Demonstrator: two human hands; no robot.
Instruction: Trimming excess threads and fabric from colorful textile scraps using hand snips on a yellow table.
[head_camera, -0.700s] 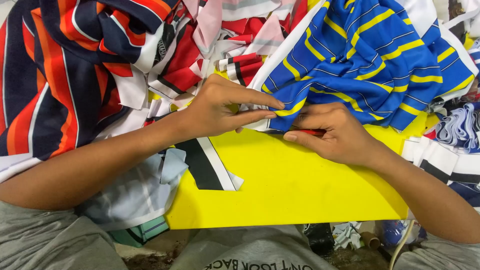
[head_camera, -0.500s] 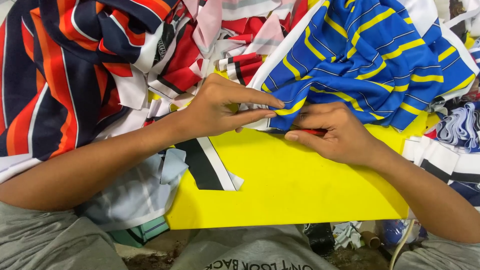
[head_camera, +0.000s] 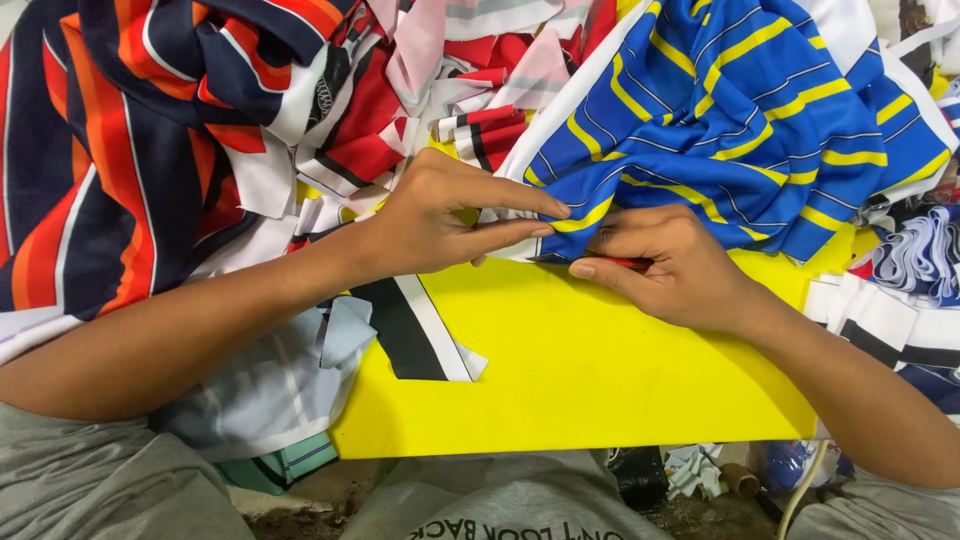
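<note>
My left hand (head_camera: 450, 215) pinches the lower edge of a blue fabric with yellow stripes (head_camera: 740, 110), fingers pointing right. My right hand (head_camera: 665, 265) lies just beside it, shut on a thin red tool (head_camera: 615, 262) whose tip sits at the same fabric edge. Both hands rest over a bright yellow sheet (head_camera: 590, 380) that covers the work surface in front of me. The tool's working end is hidden under the fingers.
A navy, orange and white striped cloth (head_camera: 110, 150) is heaped at the left. Red, pink and white scraps (head_camera: 420, 80) are piled behind the hands. A black-and-white strip (head_camera: 415, 330) lies on the yellow sheet. Grey-white ribbed pieces (head_camera: 915, 255) sit at the right.
</note>
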